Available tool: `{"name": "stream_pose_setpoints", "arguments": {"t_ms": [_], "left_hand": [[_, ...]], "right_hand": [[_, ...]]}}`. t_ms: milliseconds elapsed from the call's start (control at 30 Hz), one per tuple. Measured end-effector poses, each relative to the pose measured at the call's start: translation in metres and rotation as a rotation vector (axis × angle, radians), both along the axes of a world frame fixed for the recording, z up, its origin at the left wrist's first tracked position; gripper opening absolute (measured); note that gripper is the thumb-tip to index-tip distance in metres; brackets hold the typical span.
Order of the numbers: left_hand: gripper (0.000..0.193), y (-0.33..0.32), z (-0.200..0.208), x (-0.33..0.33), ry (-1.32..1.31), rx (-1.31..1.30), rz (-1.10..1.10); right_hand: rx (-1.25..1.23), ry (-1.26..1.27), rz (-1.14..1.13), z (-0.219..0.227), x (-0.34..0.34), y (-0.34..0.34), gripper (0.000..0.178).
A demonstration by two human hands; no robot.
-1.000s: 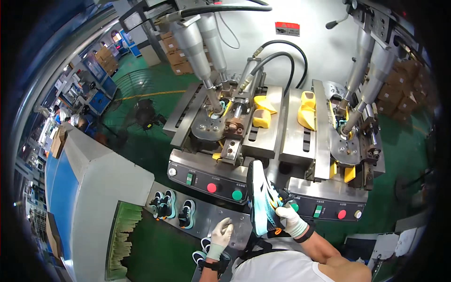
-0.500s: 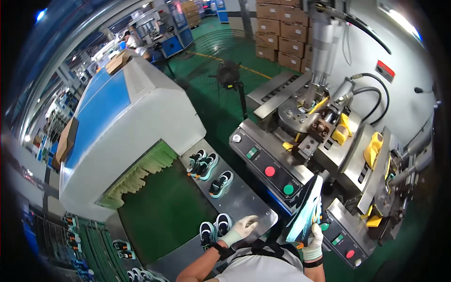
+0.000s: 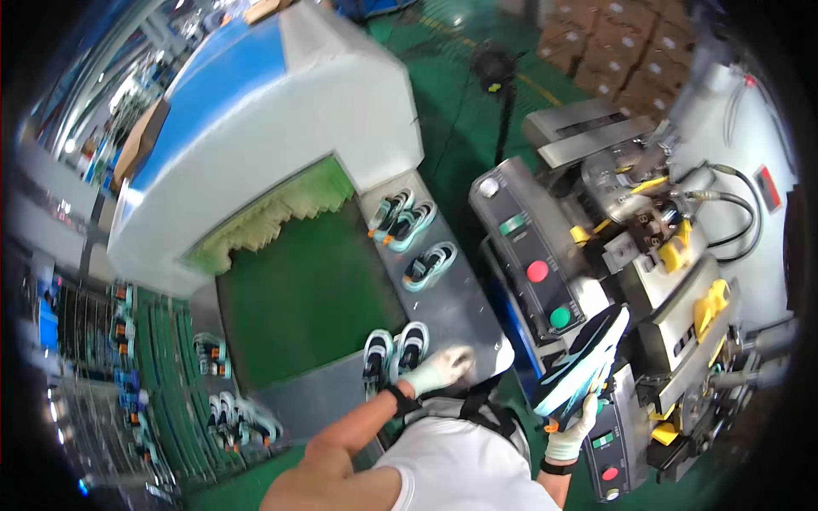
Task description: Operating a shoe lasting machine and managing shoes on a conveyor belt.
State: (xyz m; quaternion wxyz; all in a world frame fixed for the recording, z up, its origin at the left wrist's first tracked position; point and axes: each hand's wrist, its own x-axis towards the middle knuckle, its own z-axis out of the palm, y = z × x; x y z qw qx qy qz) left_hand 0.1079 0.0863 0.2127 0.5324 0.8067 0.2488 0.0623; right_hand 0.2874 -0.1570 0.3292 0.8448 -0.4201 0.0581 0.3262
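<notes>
Grips a black-and-turquoise running shoe [image 3: 586, 362] in curled fingers of the right hand [image 3: 575, 431], slanting lengthwise up-right from them; cannot tell finger spread on the blurred left hand [image 3: 450, 365].

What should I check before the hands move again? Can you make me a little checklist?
1. Sneaker gripped: ok. The right hand holds the black-and-aqua sneaker near one end.
2. Gloves on: ok. Both hands wear white gloves.
3. Left hand empty: cannot tell. Its fingers are blurred.
4. Two sneakers beside the left hand standing upright: ok. They are side by side on the metal ledge.
5. Held sneaker clear of the right control panel: cannot tell. They look close, but one view doesn't settle the gap.
</notes>
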Motion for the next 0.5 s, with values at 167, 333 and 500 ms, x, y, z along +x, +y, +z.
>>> {"name": "stream_pose_setpoints", "arguments": {"t_ms": [167,333,500], "left_hand": [[0.040,-0.002,-0.009,-0.003,-0.039,0.042,0.048],[0.040,-0.016,-0.018,-0.019,0.070,-0.147,0.101],[0.041,-0.014,-0.022,-0.023,0.106,-0.089,0.078]], "right_hand": [[-0.005,0.014,0.023,0.001,0.004,0.006,0.062],[-0.079,-0.037,0.042,0.010,0.001,0.029,0.059],[-0.121,-0.031,0.008,0.011,-0.001,0.038,0.057]]}}
